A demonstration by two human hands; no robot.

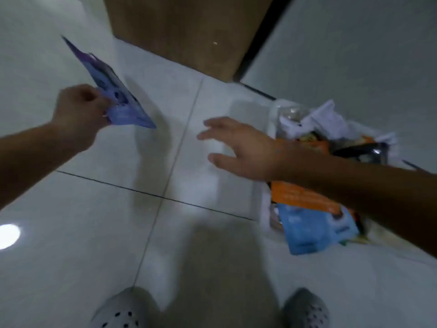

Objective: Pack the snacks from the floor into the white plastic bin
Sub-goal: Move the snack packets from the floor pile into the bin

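Note:
My left hand (79,107) grips a flat purple snack packet (111,88) by its lower end and holds it up above the floor at the left. My right hand (238,147) hovers with fingers spread, holding nothing, over the near-left side of the white plastic bin (238,110). The bin stands on the floor at the right and its walls are blurred. Inside it lie an orange packet (300,195), a blue packet (312,230) and white and dark wrappers (326,119). My right forearm covers part of the bin's contents.
The floor is pale glossy tile (94,221) with dark grout lines. A brown wooden door (189,31) stands at the back, with a white wall to its right. My two grey perforated shoes (118,311) show at the bottom edge.

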